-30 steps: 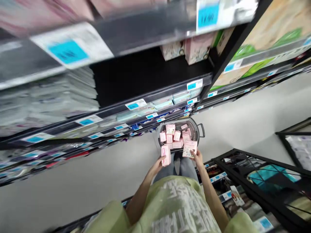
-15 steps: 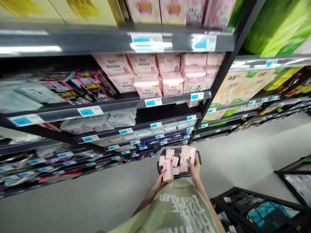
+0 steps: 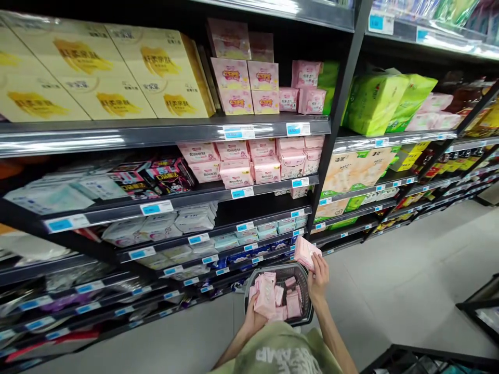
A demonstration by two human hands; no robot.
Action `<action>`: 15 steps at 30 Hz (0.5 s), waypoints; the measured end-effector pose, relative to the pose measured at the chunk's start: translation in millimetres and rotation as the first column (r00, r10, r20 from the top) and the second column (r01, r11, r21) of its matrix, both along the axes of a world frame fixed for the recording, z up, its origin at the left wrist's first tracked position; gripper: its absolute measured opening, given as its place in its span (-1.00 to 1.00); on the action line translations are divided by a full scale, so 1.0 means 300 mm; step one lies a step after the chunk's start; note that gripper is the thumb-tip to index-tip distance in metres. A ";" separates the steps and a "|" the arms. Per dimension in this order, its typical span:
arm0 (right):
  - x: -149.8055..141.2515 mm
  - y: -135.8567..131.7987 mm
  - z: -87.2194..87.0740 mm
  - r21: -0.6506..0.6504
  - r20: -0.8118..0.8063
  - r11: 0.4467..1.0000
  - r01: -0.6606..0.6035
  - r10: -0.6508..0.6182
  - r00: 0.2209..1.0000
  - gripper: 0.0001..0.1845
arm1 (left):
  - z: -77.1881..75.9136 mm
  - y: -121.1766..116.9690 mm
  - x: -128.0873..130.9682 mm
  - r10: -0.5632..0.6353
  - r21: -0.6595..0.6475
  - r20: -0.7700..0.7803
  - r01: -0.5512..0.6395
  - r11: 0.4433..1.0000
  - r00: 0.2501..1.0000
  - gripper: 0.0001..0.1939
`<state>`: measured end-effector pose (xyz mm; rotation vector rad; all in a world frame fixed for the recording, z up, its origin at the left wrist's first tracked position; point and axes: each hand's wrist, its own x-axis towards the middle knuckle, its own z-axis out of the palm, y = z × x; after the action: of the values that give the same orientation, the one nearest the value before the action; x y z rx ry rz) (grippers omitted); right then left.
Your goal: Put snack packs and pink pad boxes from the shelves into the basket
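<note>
Hands apart: left hand (image 3: 254,318) closed on a block-shaped pink pack (image 3: 266,297), right hand (image 3: 319,278) gripping a flatter pink pack (image 3: 306,253).
The block-shaped pack lies at 1 o'clock from the left hand, over the near-left part of the basket (image 3: 290,269); the left fingers beneath it are largely hidden. The flatter pack lies at 11 o'clock from the right hand, tilted, above the basket's far-right rim, right fingers across its near edge. Basket: dark grey, rounded oblong, perforated walls; position, 2 o'clock from the left hand, 8 o'clock from the right. Contents: smaller pink packs (image 3: 293,304), rectangular, soft-cornered, lying at mixed angles. At 11 o'clock from the basket, similar glossy pink packages (image 3: 236,174) stand stacked on a dark, smooth-edged shelf (image 3: 187,137).
</note>
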<state>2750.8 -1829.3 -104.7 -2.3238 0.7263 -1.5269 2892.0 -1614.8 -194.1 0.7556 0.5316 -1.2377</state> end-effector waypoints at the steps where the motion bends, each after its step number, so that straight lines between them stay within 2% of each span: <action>1: 0.003 -0.003 0.007 0.045 0.034 0.999 -0.008 0.007 0.999 -0.50 | -0.005 -0.008 0.003 0.000 -0.010 0.012 0.000 1.000 1.000 -0.34; 3: 0.013 -0.009 0.022 0.206 0.112 0.978 -0.016 -0.008 0.994 -0.57 | -0.011 -0.024 0.006 -0.007 -0.031 0.033 0.008 0.999 0.999 -0.34; 4: 0.020 -0.014 0.030 0.326 0.154 0.945 -0.008 -0.045 0.987 -0.57 | -0.011 -0.032 0.007 -0.016 -0.042 0.038 0.018 0.999 0.999 -0.35; 5: 0.030 -0.020 0.038 0.457 0.196 0.889 -0.005 -0.096 0.976 -0.54 | -0.010 -0.039 0.007 -0.024 -0.052 0.041 0.026 0.998 0.999 -0.37; 7: 0.053 -0.036 0.057 0.688 0.271 0.724 -0.055 -0.185 0.945 -0.39 | -0.005 -0.052 0.005 -0.028 -0.075 0.045 0.032 0.997 0.999 -0.41; 9: 0.077 -0.056 0.075 0.808 0.350 0.563 -0.174 -0.222 0.910 -0.24 | 0.004 -0.059 0.005 -0.024 -0.093 0.049 0.029 0.995 0.998 -0.43; 12: 0.103 -0.078 0.096 0.868 0.423 0.364 -0.337 -0.191 0.886 -0.09 | 0.026 -0.063 0.015 -0.026 -0.133 0.076 0.036 0.990 0.997 -0.43; 15: 0.115 -0.074 0.103 0.892 0.438 0.153 -0.426 -0.054 0.897 -0.15 | 0.072 -0.074 0.043 -0.028 -0.190 0.114 0.049 0.981 0.993 -0.41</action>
<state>2785.3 -1851.4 -73.7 -0.9649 0.8698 -0.7978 2904.9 -1637.2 -172.6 0.6681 0.3025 -1.2552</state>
